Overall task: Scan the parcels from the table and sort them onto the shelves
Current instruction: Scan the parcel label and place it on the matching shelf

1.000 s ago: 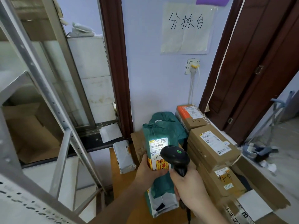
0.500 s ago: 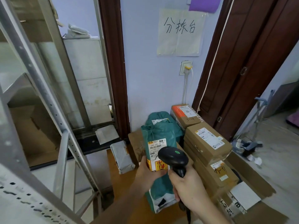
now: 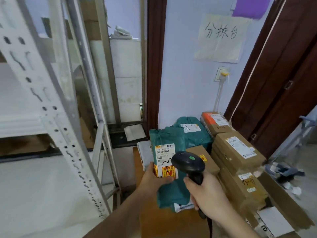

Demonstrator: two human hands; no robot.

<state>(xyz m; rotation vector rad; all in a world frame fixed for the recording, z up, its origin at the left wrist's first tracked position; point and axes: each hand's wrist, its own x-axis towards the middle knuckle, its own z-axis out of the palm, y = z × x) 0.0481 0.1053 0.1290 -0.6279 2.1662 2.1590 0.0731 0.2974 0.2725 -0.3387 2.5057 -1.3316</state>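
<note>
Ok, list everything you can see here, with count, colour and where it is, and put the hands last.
Bag parcel: one, green, upright in the left hand.
Scanner: one, black, in the right hand, aimed at that parcel's label.
Second bag parcel: one, green, behind, by the wall.
Cardboard boxes: several, brown, stacked on the right.
Wrapped parcel: one, grey, left edge of the table.
Table: one, brown, under the parcels.
Shelf rack: one, white metal, left.
Paper sign: one, pale, on the wall.
Left hand: grips the green parcel.
Right hand: grips the scanner handle.
</note>
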